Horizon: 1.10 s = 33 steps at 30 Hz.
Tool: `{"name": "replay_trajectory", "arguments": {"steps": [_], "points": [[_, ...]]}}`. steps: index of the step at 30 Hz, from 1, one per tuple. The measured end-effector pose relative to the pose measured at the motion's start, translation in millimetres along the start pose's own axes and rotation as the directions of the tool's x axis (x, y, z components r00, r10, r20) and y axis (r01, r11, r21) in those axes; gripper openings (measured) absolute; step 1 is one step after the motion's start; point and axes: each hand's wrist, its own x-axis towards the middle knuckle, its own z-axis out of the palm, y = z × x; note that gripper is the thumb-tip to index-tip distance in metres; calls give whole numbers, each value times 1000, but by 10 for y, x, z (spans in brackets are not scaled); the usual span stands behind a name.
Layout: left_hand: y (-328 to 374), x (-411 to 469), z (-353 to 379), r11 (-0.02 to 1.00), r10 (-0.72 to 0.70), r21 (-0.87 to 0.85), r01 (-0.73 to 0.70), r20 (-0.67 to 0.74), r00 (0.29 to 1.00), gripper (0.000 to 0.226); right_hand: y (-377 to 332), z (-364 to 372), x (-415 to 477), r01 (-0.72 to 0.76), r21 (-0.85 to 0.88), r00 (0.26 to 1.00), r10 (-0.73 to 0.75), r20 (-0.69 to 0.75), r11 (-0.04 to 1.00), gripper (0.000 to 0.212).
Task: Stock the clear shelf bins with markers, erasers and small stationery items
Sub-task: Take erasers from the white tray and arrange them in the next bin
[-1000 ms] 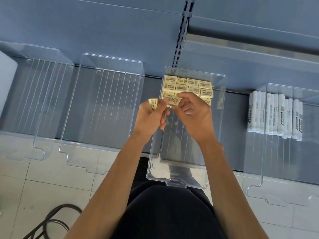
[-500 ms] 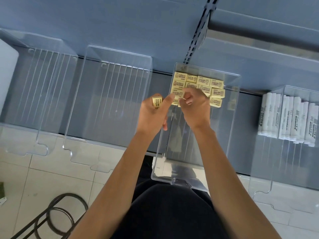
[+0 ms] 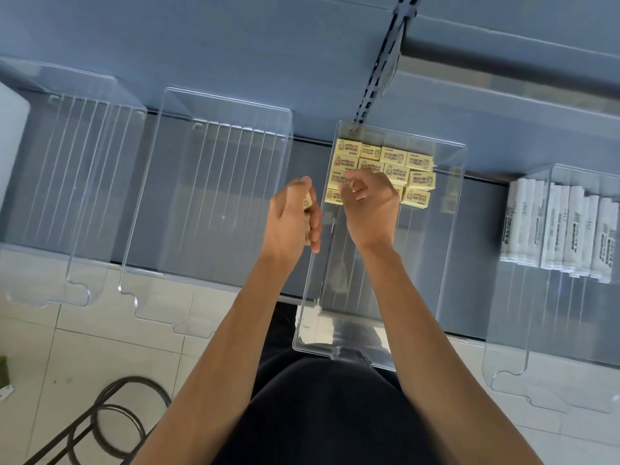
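Note:
Several yellow erasers [image 3: 389, 162] lie in rows at the back of a clear shelf bin [image 3: 449, 229] in the middle of the shelf. My right hand [image 3: 369, 203] is inside that bin, its curled fingers pinching an eraser at the front left of the rows. My left hand [image 3: 292, 219] hovers just left of the bin wall and grips a small stack of yellow erasers [image 3: 307, 209], mostly hidden by the fingers. White markers [image 3: 563, 236] fill the back of the clear bin [image 3: 503, 374] on the right.
Two more clear bins [image 3: 208, 196] [image 3: 67, 179] stand to the left with nothing in them. A grey shelf back rises behind, with a slotted upright [image 3: 379, 68]. Below lie pale floor tiles and a black wire frame [image 3: 110, 417].
My right hand has pushed deeper into the bin onto the eraser rows. My left hand has dropped slightly and turned, so its erasers are more hidden.

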Motion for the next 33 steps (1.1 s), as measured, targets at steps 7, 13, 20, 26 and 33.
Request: {"name": "replay_trajectory", "arguments": {"steps": [7,13,20,26,33], "points": [[-9,-78,-4,990,23,-143,-4,135,991,30,-79,-401,-121,-466,415,885,399,242,782,24],[56,-140,98,998,59,10,-64,260,964,38,-254,-695,-241,-397,527,915,277,294,751,16],[16,-175,243,927,55,359,-112,164,985,24,-291,-844,-253,-334,549,921,140,365,766,13],[-59,-206,342,892,71,436,-124,137,988,19,-145,-902,-352,-404,530,911,277,305,746,10],[-31,-134,345,931,56,348,-115,175,983,16,-198,-803,-471,-212,447,974,154,163,869,12]]}}
